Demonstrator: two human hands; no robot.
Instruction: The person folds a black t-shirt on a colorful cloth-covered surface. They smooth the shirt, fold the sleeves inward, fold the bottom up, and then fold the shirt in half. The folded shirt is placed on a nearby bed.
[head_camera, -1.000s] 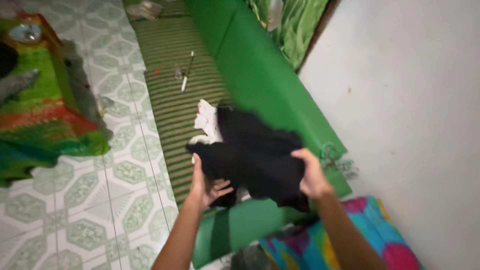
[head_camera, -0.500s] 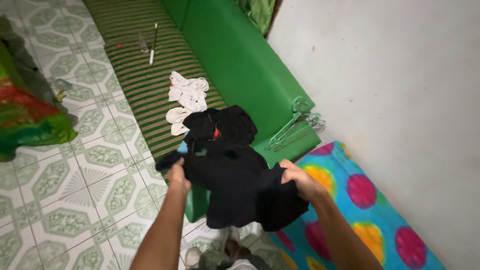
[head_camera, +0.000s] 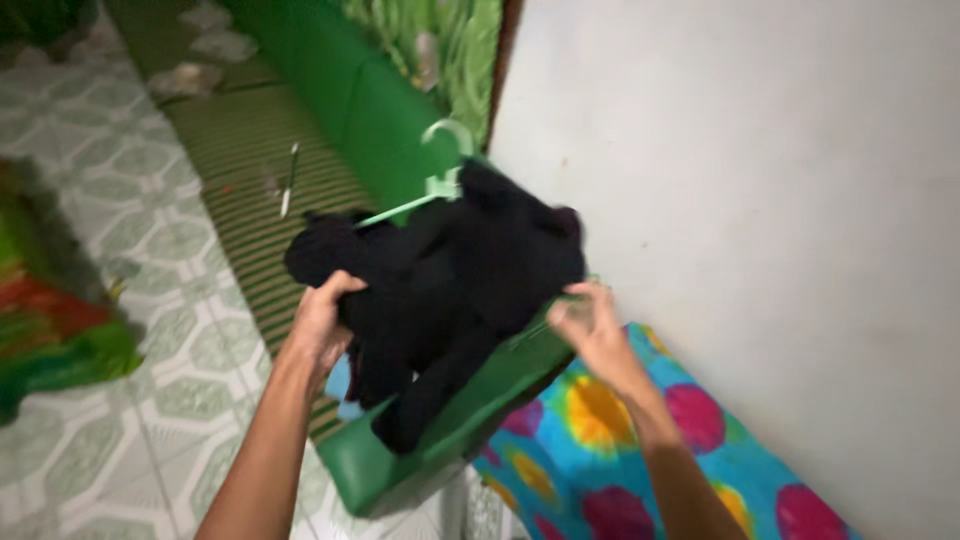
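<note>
A black garment (head_camera: 450, 275) hangs bunched on a pale green plastic hanger (head_camera: 440, 180) in front of me. My left hand (head_camera: 322, 315) grips the garment at its left side, fingers closed in the cloth. My right hand (head_camera: 585, 325) pinches the right end of the hanger and the garment's edge. The hanger's hook sticks up above the cloth. The picture is blurred by motion.
A green sofa (head_camera: 380, 110) with a striped seat (head_camera: 240, 170) runs along the white wall (head_camera: 740, 190). A pen-like stick (head_camera: 288, 180) lies on the seat. A bright dotted cloth (head_camera: 620, 440) lies at the lower right, a green and red bundle (head_camera: 50, 330) on the tiled floor (head_camera: 150, 380).
The black garment now hangs on a green hanger and is lifted higher. My view has swung up and left; the white clothes on the seat have gone from sight.
</note>
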